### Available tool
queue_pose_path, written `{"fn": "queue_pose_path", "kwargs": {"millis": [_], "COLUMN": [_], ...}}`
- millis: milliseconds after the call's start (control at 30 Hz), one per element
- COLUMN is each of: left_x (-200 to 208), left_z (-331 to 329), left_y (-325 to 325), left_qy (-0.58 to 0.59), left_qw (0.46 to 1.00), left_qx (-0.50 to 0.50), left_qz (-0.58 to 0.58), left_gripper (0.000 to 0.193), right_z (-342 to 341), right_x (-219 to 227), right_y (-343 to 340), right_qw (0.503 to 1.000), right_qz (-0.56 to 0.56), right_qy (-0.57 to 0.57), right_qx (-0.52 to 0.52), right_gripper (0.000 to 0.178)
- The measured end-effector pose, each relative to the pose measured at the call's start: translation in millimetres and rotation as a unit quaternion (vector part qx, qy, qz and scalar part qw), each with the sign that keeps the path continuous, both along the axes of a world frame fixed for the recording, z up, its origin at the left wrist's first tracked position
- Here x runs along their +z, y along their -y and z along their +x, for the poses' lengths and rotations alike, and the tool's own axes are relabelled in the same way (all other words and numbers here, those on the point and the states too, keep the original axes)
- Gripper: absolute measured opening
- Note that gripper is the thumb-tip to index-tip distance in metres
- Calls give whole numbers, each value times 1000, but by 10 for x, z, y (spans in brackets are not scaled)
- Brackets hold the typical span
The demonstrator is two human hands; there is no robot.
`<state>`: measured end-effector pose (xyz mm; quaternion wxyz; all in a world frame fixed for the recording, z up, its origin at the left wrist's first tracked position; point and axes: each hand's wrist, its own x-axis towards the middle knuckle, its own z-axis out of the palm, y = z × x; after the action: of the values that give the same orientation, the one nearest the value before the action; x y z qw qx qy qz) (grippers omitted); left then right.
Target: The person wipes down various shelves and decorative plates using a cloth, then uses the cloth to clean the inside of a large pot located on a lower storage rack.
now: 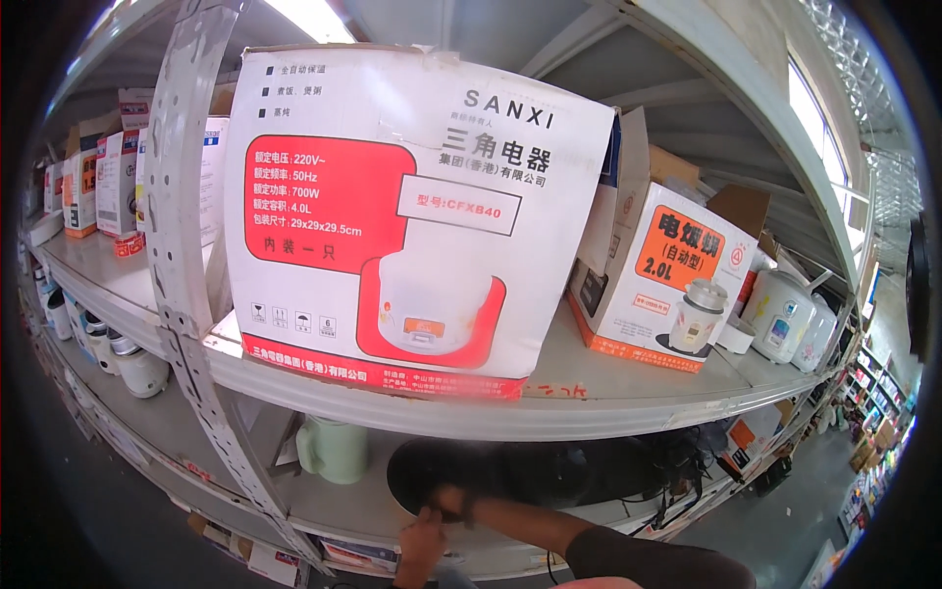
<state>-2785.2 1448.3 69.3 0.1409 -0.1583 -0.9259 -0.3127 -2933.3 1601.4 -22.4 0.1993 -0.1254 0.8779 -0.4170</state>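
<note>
On the lower shelf lies a long black glossy thing with a rounded left end (559, 469); its exact kind does not show. My right hand (449, 499) reaches in from the right over that rounded end, its fingers dark and blurred. Close beside it, at the front rim of the black thing, is my left hand (423, 536), its fingers curled together. Whatever the left fingers hold, if anything, is too small to make out. A pale green jug-like container with a handle (339, 450) stands just left of the black thing.
A large white and red rice cooker box (412, 226) overhangs the upper shelf edge (471, 417) above my hands. Right of it are an orange and white box (672, 275) and white cookers (780, 314). A metal post (182, 196) rises at left; dark cables (677, 481) hang at right.
</note>
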Motion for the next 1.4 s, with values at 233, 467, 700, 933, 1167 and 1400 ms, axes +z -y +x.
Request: {"fn": "queue_pose_path", "kwargs": {"millis": [233,467,700,933,1167,1400], "left_x": [58,26,48,-271,-252,-227], "left_z": [21,-2,-17,-91,-47,-35], "left_y": [79,35,15,46,32,74], "left_qy": [26,-13,9,41,20,37], "left_qw": [999,999,999,998,998,999], "left_qx": [17,16,7,-1,-17,24], "left_qz": [-9,-29,-46,-50,-62,-27], "left_gripper": [19,18,18,21,18,19], "right_z": [407,89,-39,356,398,403], "right_x": [979,230,35,868,688,749], "right_y": [285,96,-28,263,239,357], "right_qw": [994,998,978,997,999,996], "right_qz": [94,6,144,63,33,79], "right_qy": [-16,60,-109,23,36,31], "right_qx": [61,-6,102,34,0,28], "right_gripper": [37,41,38,24,26,29]}}
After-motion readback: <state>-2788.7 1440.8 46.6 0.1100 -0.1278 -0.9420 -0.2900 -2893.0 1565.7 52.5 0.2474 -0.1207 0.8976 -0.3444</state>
